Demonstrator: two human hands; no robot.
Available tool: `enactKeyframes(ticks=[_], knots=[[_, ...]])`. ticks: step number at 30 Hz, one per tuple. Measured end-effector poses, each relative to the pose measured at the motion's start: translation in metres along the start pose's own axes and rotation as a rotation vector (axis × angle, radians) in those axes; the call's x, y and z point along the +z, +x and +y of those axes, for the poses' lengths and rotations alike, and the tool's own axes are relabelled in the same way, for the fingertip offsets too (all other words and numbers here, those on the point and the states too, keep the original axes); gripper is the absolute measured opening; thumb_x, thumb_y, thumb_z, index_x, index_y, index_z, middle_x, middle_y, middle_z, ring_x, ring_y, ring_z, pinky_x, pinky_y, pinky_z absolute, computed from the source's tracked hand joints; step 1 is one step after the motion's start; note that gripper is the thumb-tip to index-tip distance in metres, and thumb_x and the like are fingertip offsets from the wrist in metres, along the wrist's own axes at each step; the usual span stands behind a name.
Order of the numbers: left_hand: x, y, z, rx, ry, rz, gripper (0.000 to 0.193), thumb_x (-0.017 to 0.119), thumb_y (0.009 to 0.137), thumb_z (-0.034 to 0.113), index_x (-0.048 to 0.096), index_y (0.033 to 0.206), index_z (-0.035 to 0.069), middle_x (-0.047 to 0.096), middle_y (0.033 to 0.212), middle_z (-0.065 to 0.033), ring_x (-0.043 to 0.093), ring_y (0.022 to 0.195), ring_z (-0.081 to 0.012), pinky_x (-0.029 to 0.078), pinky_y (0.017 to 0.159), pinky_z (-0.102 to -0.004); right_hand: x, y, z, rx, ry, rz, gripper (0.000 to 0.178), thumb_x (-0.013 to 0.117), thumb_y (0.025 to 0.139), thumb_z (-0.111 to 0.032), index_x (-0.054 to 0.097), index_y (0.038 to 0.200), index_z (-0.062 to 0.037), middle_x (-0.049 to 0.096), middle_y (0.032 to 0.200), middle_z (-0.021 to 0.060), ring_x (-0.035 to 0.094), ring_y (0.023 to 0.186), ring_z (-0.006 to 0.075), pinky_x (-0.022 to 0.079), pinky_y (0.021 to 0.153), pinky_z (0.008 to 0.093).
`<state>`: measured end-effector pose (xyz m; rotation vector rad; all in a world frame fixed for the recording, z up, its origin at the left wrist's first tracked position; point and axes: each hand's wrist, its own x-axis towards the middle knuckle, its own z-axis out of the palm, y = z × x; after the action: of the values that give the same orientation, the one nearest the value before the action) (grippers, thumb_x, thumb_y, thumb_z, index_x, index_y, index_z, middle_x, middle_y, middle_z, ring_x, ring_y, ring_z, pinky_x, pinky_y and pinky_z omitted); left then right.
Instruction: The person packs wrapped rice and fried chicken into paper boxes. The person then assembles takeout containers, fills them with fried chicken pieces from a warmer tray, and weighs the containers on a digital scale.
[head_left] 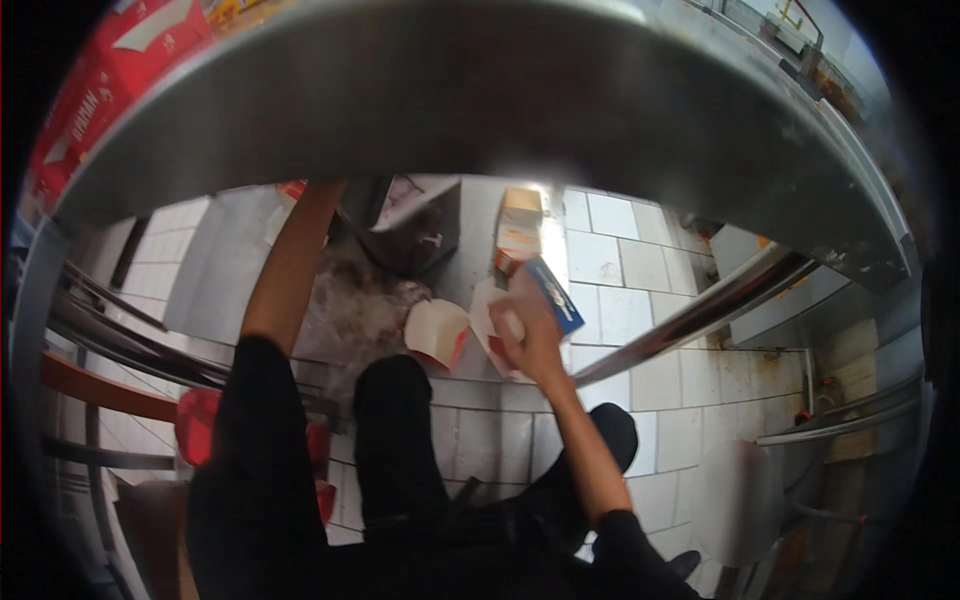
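My right hand [530, 320], blurred, is closed on a white and red paper food carton [484, 305] over the metal lower shelf. A blue box or card [555, 300] lies against the far side of that hand; whether the fingers touch it I cannot tell. To its left stands another white and red paper carton [437, 330], with its curved white panel showing. My left forearm [290, 265] reaches forward under the metal counter edge, which hides the left hand's fingers. Close to that forearm is a dark open container [410, 238] with something pale inside.
The thick metal counter edge [480, 95] spans the view above my arms. A tan and orange carton [519, 225] stands on the lower shelf. Crumpled clear plastic [350, 310] lies on the left. Metal rails [680, 325] run along the sides over white floor tiles [655, 380].
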<state>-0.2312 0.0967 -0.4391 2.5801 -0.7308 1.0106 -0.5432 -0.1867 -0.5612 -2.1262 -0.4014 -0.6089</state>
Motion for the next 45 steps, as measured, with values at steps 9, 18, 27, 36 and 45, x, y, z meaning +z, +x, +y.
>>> enactKeyframes(ticks=[9,18,27,36,45], knots=[[-0.062,-0.140,0.017,-0.151,-0.044,0.145,0.041,0.065,0.088,0.044,0.068,0.107,0.007,0.068,0.106,-0.0177,0.064,0.100,-0.0297,0.049,0.087,-0.0442,0.127,0.233,0.060,0.414,-0.293,-0.134,0.024,0.068,0.089,-0.016,0.066,0.109,-0.0026,0.067,0.107,0.0144,0.065,0.094,0.0248,0.051,0.079,0.0352],[-0.087,-0.153,0.033,-0.121,-0.106,0.234,0.041,0.064,0.089,0.044,0.067,0.106,0.006,0.068,0.103,-0.0173,0.065,0.096,-0.0292,0.049,0.084,-0.0432,0.181,0.262,0.068,0.650,-0.539,-0.226,0.031,0.070,0.087,-0.016,0.062,0.114,-0.0033,0.065,0.111,0.0146,0.064,0.096,0.0249,0.052,0.080,0.0354],[-0.083,-0.165,0.040,-0.110,-0.182,0.283,0.041,0.063,0.091,0.043,0.066,0.106,0.005,0.068,0.100,-0.0169,0.065,0.093,-0.0287,0.049,0.082,-0.0422,0.181,0.262,0.073,0.681,-0.588,-0.207,0.039,0.072,0.085,-0.016,0.059,0.119,-0.0039,0.063,0.115,0.0148,0.064,0.098,0.0249,0.052,0.082,0.0355],[-0.098,-0.162,0.037,-0.092,-0.180,0.328,0.042,0.062,0.092,0.043,0.065,0.106,0.004,0.068,0.097,-0.0166,0.065,0.089,-0.0282,0.049,0.080,-0.0412,0.177,0.266,0.065,0.685,-0.575,-0.203,0.047,0.073,0.083,-0.016,0.055,0.125,-0.0046,0.061,0.120,0.0149,0.063,0.100,0.0250,0.053,0.083,0.0357],[-0.094,-0.146,0.037,-0.053,-0.169,0.309,0.042,0.060,0.093,0.043,0.064,0.106,0.003,0.069,0.094,-0.0162,0.065,0.085,-0.0277,0.049,0.077,-0.0402,0.153,0.251,0.066,0.666,-0.488,-0.147,0.055,0.075,0.081,-0.016,0.052,0.130,-0.0053,0.059,0.124,0.0151,0.063,0.102,0.0250,0.053,0.084,0.0359]])
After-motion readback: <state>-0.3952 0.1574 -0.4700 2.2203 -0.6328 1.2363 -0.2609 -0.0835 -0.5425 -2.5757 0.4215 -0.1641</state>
